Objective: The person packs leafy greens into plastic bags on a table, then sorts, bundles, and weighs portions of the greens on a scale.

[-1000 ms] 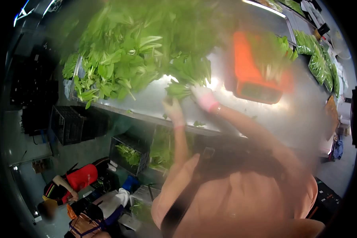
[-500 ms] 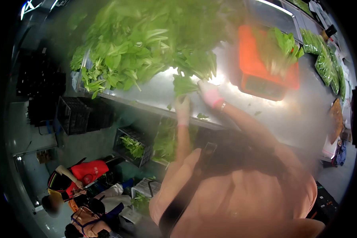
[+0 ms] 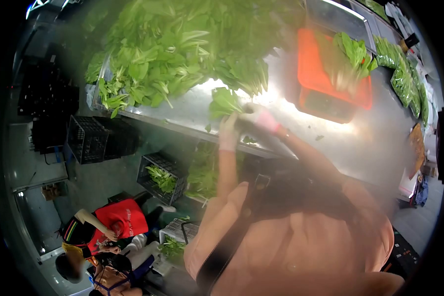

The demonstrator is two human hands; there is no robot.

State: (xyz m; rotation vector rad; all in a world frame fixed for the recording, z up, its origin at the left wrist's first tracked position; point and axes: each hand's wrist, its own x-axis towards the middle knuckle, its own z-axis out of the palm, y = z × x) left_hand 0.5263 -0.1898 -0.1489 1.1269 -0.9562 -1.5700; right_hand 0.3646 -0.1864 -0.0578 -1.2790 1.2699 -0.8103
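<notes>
Near the front edge of the metal table (image 3: 350,143), my gloved left hand (image 3: 229,129) is closed on a small bunch of leafy greens (image 3: 224,102). My gloved right hand (image 3: 258,117) meets it at the stem end of the bunch, its fingers pressed together around the stems. Just beyond both hands lies a large pile of leafy greens (image 3: 158,59). To the right stands an orange basket (image 3: 308,64) with more greens (image 3: 352,54) across its top. Haze blurs part of the view.
Bagged greens (image 3: 404,86) lie at the right. Below the table are a dark crate (image 3: 175,197) holding greens, another black crate (image 3: 86,140) and a pale crate (image 3: 171,230). Two other people are at the lower left, one in a red apron (image 3: 121,217).
The small bunch has shifted, and my hands have come together at its stems. At the lower left, the person in red has moved right.
</notes>
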